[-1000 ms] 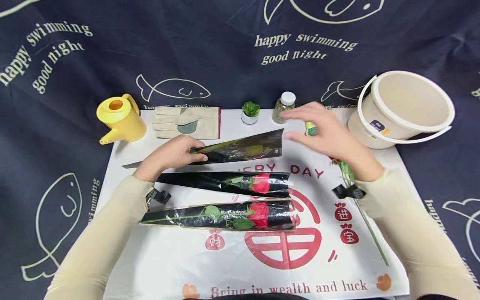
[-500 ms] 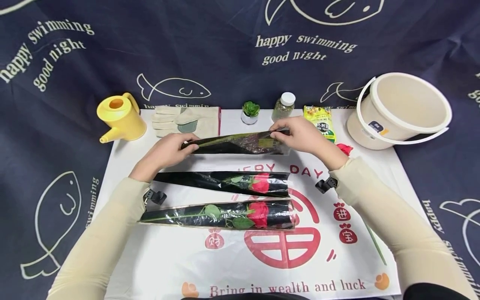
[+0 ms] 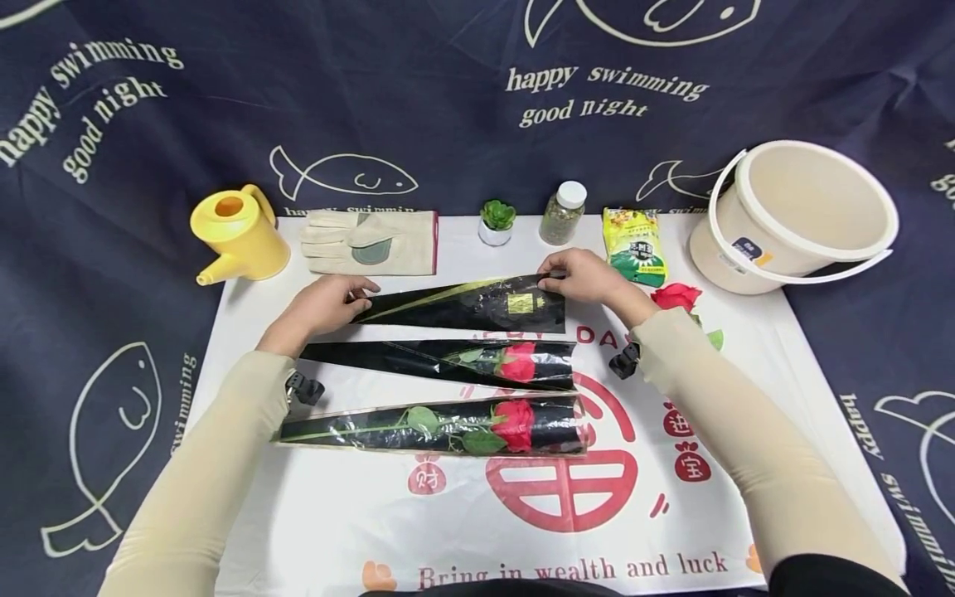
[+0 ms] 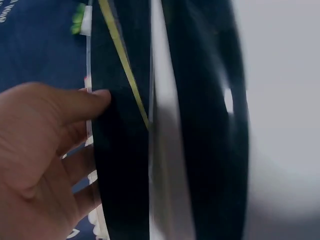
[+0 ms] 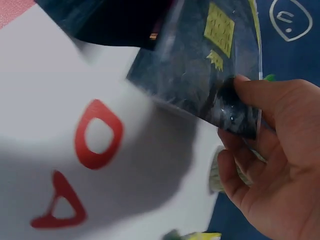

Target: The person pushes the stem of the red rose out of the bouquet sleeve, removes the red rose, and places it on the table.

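1. The person is wearing a plain beige left sleeve [image 3: 197, 460] and right sleeve [image 3: 734, 427], both creasing lightly.
2. A black left-wrist device [image 3: 307, 389] and black right-wrist device [image 3: 624, 361] are showing small, blocky shapes.
3. Black fabric [image 3: 831, 574] is bordering the right sleeve's upper end.

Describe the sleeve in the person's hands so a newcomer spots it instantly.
On the white tabletop, look past the near sleeve and middle sleeve to the far sleeve. The left hand holds it toward its narrow end, the right hand at its wide end. Only it shows a gold square; its neighbours each show a red rose.
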